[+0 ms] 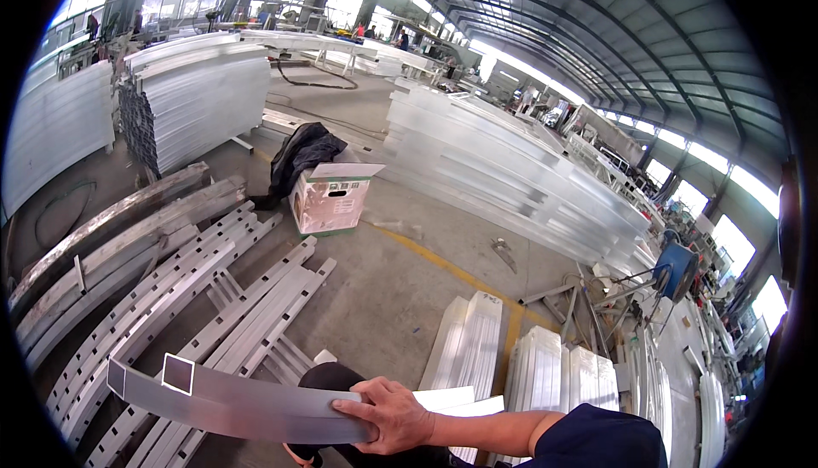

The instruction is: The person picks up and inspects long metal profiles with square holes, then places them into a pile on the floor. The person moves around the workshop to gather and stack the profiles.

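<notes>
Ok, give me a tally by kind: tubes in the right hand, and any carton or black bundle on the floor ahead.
Tubes in right hand: 2
Carton: 1
Black bundle: 1
Total: 4

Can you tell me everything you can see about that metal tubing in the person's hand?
The tubing looks like smooth, silvery-grey metal, flat-sided. Two open, four-cornered ends show at left, so probably two lengths together. It runs crosswise, low in the view, seemingly curved, perhaps by the lens. The right hand grips its visible right part; whether the tubing touches anything else is unclear.
</notes>
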A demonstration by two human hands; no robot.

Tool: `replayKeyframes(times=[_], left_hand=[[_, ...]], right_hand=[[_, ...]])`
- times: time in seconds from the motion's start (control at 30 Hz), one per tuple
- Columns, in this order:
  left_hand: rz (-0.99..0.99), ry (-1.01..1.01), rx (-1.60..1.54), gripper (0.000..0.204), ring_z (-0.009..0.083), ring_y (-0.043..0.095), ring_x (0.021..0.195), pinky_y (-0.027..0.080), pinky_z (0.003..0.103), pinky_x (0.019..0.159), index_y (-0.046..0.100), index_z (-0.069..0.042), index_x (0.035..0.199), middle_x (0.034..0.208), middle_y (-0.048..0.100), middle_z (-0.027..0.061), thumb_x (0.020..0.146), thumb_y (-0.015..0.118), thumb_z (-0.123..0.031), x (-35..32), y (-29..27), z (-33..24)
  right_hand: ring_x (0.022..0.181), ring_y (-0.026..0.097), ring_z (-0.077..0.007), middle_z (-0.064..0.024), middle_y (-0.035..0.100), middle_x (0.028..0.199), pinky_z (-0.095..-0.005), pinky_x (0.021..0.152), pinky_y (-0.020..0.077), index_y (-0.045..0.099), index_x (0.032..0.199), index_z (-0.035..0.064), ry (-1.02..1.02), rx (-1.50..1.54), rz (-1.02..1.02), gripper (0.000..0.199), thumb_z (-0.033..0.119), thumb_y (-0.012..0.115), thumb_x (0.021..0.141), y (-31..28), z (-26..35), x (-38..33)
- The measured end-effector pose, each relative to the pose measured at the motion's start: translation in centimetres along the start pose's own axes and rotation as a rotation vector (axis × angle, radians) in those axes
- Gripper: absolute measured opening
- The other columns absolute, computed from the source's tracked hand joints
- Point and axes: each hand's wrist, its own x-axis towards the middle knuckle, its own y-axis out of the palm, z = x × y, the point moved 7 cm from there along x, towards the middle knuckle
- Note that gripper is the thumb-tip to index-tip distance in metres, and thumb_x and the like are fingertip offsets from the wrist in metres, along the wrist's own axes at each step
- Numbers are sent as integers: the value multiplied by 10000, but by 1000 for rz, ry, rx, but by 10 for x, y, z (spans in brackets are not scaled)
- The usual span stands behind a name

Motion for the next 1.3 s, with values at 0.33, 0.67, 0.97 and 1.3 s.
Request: replayKeyframes(times=[0.33,0.67,0.97,1.3], left_hand=[[-97,166,448,477,392,604,671,473,477,594,576,33,802,739,619,184,863,640,-435,-22,-24,-30],[62,312,145,245,331,592,413,526,398,441,605,77,691,585,613,202,812,497,-107,-23,-121,-68],[-405,498,597,305,401,661,768,527,484,764,674,-1,773,770,668,218,785,567,-286,-97,-302,-131],[-579,143,983,297,302,655,1054,533,426,882,727,-131,1028,1103,695,128,829,617,-322,-213,-410,-140]], right_hand=[[973,547,-304,-110,502,1103,-415,823,469,459,1411,234,-89,3,5,860,279,796,621,22,8,0],[970,567,-320,-120,530,1063,-440,787,497,490,1381,241,-142,-22,75,834,319,801,611,50,23,21],[991,557,-335,-127,540,1056,-482,775,500,515,1346,205,-130,-170,92,818,371,799,596,67,28,23],[1022,516,-319,-108,495,1082,-463,801,464,463,1403,233,-195,-133,81,882,338,809,598,51,39,4]])
